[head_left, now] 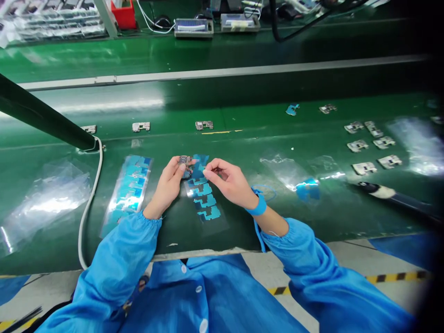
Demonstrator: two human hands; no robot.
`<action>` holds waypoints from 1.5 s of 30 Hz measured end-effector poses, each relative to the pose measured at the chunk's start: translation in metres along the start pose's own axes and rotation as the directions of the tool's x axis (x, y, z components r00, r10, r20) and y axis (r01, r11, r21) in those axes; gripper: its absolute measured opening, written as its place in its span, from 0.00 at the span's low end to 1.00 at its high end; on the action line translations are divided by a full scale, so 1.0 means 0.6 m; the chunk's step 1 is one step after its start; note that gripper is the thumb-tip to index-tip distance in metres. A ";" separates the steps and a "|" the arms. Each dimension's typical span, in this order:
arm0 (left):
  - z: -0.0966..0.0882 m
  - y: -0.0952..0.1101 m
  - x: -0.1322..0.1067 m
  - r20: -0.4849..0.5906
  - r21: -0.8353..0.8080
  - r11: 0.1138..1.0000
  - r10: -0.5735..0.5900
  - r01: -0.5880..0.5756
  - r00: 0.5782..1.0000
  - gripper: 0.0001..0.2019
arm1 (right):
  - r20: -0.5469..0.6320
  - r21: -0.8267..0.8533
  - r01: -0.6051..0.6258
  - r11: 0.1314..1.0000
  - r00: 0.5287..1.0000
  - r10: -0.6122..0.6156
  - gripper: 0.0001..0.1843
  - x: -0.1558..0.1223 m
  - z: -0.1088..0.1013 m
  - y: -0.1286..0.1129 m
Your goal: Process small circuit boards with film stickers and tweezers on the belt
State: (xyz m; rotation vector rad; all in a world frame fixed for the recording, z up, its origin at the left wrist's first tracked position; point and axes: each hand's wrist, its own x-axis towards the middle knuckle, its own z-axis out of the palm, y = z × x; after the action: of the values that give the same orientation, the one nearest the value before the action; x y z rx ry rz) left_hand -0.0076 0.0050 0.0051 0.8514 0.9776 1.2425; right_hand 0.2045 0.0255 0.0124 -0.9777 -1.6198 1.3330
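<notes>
My left hand [169, 178] is closed around a small phone circuit board [185, 159], held just above the bench with the thumb across it. A little to the right, my right hand [227, 178] makes a pinch, with thumb and forefinger meeting at the edge of a blue film piece [200, 162]. Whether that film is between the fingertips cannot be made out. Below both hands lies a clear sheet with several cut blue film stickers [208, 201]. A blue wrist strap [258, 205] circles my right wrist.
A second sticker sheet [132, 185] lies left. Circuit boards sit along the green belt, like this one [204, 125], and several more [364, 168] rest at right. A dark post [45, 113] and white cable [90, 199] stand left. A black-and-white handled tool [381, 192] points in from the right.
</notes>
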 end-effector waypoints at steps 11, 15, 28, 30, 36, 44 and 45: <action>0.006 0.024 -0.007 0.079 0.024 0.992 -0.128 0.126 0.989 0.31 | 0.054 -0.047 -0.019 0.999 0.998 0.021 0.13 -0.001 -0.005 -0.003; 0.008 0.025 -0.009 0.116 0.050 0.990 -0.137 0.132 0.984 0.28 | 0.079 -0.076 -0.035 0.997 0.996 0.041 0.15 -0.003 -0.004 -0.004; 0.012 0.027 -0.013 0.159 0.035 0.986 -0.167 0.163 0.973 0.25 | 0.124 0.019 -0.128 0.992 0.984 0.124 0.24 -0.007 -0.003 0.002; 0.012 0.026 -0.013 0.150 0.050 0.986 -0.167 0.162 0.974 0.25 | 0.112 0.037 -0.134 0.990 0.985 0.129 0.25 -0.007 -0.003 0.003; 0.013 0.023 -0.011 0.137 0.002 0.987 -0.161 0.162 0.977 0.22 | 0.095 0.062 -0.109 0.992 0.990 0.103 0.23 -0.009 -0.001 0.005; 0.014 0.026 -0.014 0.134 0.036 0.986 -0.166 0.163 0.977 0.24 | 0.083 0.042 -0.115 0.993 0.990 0.111 0.23 -0.009 -0.002 0.008; 0.013 0.026 -0.014 0.146 0.038 0.988 -0.155 0.151 0.977 0.24 | 0.080 0.041 -0.114 0.993 0.991 0.111 0.22 -0.009 -0.002 0.008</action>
State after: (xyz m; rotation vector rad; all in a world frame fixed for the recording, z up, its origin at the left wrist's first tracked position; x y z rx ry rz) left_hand -0.0062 -0.0011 0.0236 0.8598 0.9237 1.0219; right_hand 0.2082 0.0218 0.0070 -1.0138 -1.6048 1.4939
